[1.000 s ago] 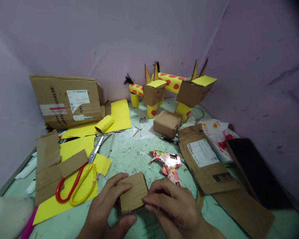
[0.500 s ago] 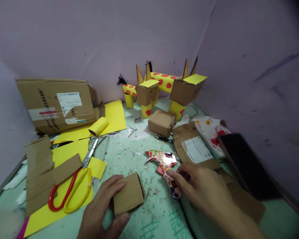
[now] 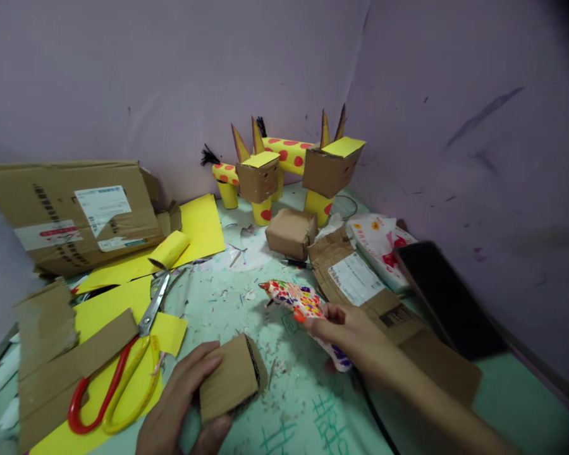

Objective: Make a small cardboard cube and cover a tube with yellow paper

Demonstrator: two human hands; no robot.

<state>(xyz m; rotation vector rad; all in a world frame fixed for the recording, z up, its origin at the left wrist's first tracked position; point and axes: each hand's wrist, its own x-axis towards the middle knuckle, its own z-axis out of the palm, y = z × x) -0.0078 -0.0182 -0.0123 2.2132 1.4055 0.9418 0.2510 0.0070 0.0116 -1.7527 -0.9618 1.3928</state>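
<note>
My left hand (image 3: 183,404) holds a small squarish cardboard piece (image 3: 230,378) between thumb and fingers, near the table's front edge. To the right, my right hand (image 3: 344,328) is wrapped around the handle of a flower-patterned glue gun (image 3: 296,300), whose orange-brown nozzle points left. A black cord (image 3: 372,414) runs from the handle toward the bottom of the view. Behind the glue gun sits a closed brown cardboard box (image 3: 291,232).
Red-and-yellow scissors (image 3: 145,325) lie over yellow paper (image 3: 123,309) on the left. Two spotted cardboard animals (image 3: 258,177) stand at the back. A large flattened carton (image 3: 66,221) leans at left; a black phone (image 3: 448,300) lies at right.
My right hand has closed around the glue gun and tilted it. The whole view has shifted, so the things at the back appear further left. My left hand still holds the cardboard piece.
</note>
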